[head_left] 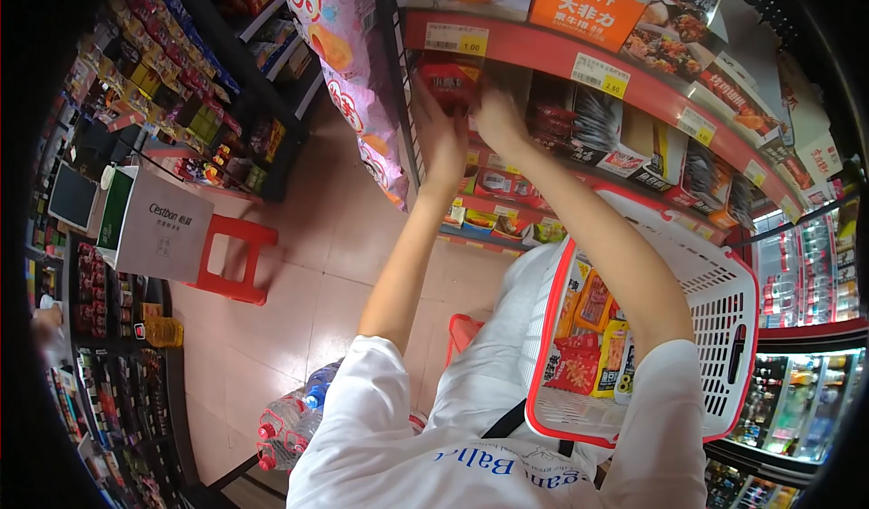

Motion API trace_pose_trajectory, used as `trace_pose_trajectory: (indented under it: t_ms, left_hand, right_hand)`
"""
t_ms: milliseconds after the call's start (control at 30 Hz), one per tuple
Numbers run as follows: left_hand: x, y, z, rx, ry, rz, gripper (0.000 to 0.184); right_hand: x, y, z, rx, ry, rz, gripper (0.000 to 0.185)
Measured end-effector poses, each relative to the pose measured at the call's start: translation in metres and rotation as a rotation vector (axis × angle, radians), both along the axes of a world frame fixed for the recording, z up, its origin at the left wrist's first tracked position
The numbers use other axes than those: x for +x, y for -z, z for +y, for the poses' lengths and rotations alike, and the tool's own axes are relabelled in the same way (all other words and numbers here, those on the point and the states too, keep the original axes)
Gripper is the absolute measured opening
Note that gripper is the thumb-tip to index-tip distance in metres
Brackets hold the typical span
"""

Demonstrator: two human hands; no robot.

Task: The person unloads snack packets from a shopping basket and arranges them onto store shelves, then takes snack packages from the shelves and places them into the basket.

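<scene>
My left hand [440, 147] reaches up to the shelf, its fingers and thumb around the lower part of a red snack packet [448, 82] below a yellow price tag. My right hand [498, 118] is just to the right of the packet, in front of the shelf opening. Its fingers are blurred and partly in shadow, so I cannot see whether they touch the packet. Beneath my right arm is a white shopping basket [730, 328] with a red rim. Several snack packets [579, 360], red, orange and yellow, lie inside it.
Pink snack bags [348, 84] hang left of my hands. Red-edged shelves [652, 84] hold boxed snacks. On the floor stand a red stool [237, 257] beside a Cestbon carton [161, 219], and red-capped bottles [285, 423]. Drink coolers [797, 400] line the right.
</scene>
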State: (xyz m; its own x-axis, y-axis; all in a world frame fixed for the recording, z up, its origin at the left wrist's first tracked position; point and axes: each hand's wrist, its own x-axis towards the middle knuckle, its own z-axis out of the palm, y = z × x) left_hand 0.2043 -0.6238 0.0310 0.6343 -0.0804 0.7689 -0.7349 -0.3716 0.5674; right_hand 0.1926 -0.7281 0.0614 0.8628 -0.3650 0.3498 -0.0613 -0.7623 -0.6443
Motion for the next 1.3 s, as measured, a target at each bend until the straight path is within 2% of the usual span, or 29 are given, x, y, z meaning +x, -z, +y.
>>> trace_pose_trajectory:
  t_ms: [67,133,167,233,267,367,467,533,567,667,733,800,833,867,933,1000,1067,1100,1167,1233,1300]
  left_hand:
    - [-0.005,-0.005,0.005,-0.167,0.239,0.212,0.066]
    - [-0.003,-0.001,0.002,-0.061,0.149,0.111,0.063]
    - [-0.002,0.001,0.001,0.041,0.06,0.011,0.06]
    - [0.001,0.004,-0.001,0.101,0.021,-0.012,0.057]
    - [0.002,0.006,-0.002,0.159,-0.018,-0.033,0.055]
    - [0.0,0.008,-0.003,0.079,0.051,-0.003,0.056]
    - [-0.012,-0.002,0.005,0.159,0.04,-0.033,0.053]
    - [-0.016,-0.004,0.01,0.183,0.061,-0.035,0.054]
    - [-0.018,-0.005,0.011,0.205,0.086,-0.037,0.055]
    - [-0.03,0.005,0.013,0.125,0.146,0.097,0.055]
    - [-0.041,0.001,0.016,0.105,0.126,0.03,0.049]
    - [-0.06,-0.009,0.024,0.198,0.365,0.223,0.04]
    - [-0.074,-0.019,0.024,0.139,0.433,0.278,0.029]
    - [-0.085,-0.022,0.024,0.143,0.437,0.276,0.029]
    - [-0.104,-0.028,0.024,0.037,0.641,0.372,0.017]
    - [-0.126,-0.038,0.024,0.018,0.68,0.408,0.017]
    - [-0.146,-0.046,0.022,-0.145,0.766,0.431,0.017]
    - [-0.164,-0.061,0.022,-0.201,0.769,0.591,0.016]
    - [-0.188,-0.08,0.02,-0.128,0.846,0.549,0.015]
    - [-0.204,-0.095,0.008,-0.044,0.927,0.507,0.014]
    - [-0.214,-0.106,0.0,0.167,1.116,0.375,0.015]
  right_hand:
    - [0.0,0.003,0.002,-0.018,-0.008,0.021,0.031]
    - [-0.004,0.003,0.005,-0.139,-0.02,-0.031,0.042]
    - [-0.005,0.002,0.006,-0.138,-0.02,-0.033,0.042]
    - [-0.005,0.001,0.008,-0.117,-0.035,-0.057,0.059]
    - [-0.005,0.0,0.007,-0.118,-0.035,-0.06,0.059]
    - [-0.014,-0.016,0.006,-0.124,-0.1,-0.088,0.068]
    - [-0.045,-0.046,0.009,-0.156,-0.163,-0.081,0.061]
    - [-0.076,-0.067,0.007,-0.137,-0.349,-0.015,0.048]
    - [-0.09,-0.073,0.005,-0.137,-0.345,-0.018,0.048]
    - [-0.133,-0.086,-0.002,-0.178,-0.437,-0.169,0.038]
    - [-0.162,-0.094,-0.008,-0.245,-0.502,-0.221,0.031]
    - [-0.186,-0.092,-0.018,-0.258,-0.497,-0.228,0.028]
    - [-0.198,-0.089,-0.025,-0.33,-0.523,-0.244,0.028]
    - [-0.21,-0.086,-0.031,-0.402,-0.548,-0.26,0.027]
    - [-0.237,-0.088,-0.039,-0.458,-0.541,-0.254,0.029]
    - [-0.264,-0.09,-0.051,-0.609,-0.563,-0.181,0.029]
    - [-0.289,-0.092,-0.065,-0.658,-0.545,-0.129,0.028]
    - [-0.3,-0.091,-0.071,-0.654,-0.527,-0.105,0.029]
    - [-0.323,-0.087,-0.081,-0.649,-0.497,-0.084,0.029]
    - [-0.352,-0.078,-0.093,-0.592,-0.399,0.076,0.03]
    - [-0.374,-0.062,-0.1,-0.541,-0.349,0.139,0.027]
